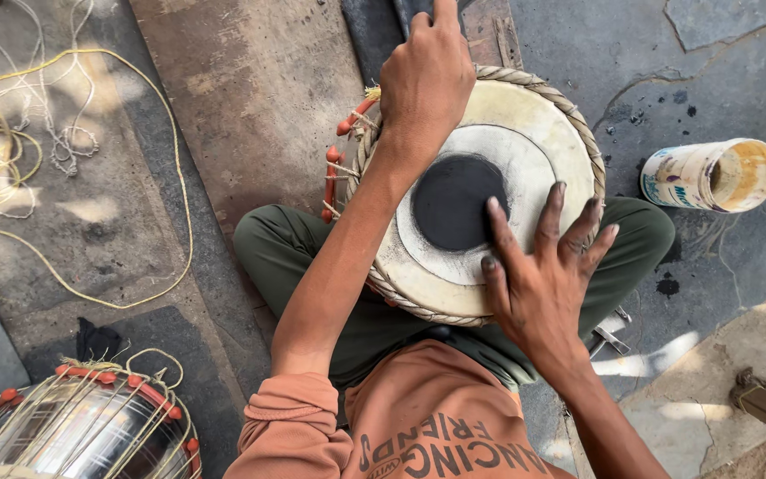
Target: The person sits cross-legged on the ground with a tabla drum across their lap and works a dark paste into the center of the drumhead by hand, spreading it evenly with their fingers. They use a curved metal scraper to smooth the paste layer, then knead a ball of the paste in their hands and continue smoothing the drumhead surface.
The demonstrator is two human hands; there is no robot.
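A round hand drum (538,124) rests on my crossed legs, its pale skin head facing up with a black circular patch (452,202) in the middle and a braided rim around it. My left hand (425,75) reaches over the drum's far edge, fingers curled shut around a dark object that is mostly hidden. My right hand (543,275) lies spread flat on the near right part of the skin, fingertips dark with paste, one finger touching the black patch's edge.
A stained cylindrical tin (709,176) lies on its side at the right. A second drum (77,426) with a shiny metal shell and cord lacing sits at the lower left. Yellow and white cords (11,151) are strewn over the floor at the left.
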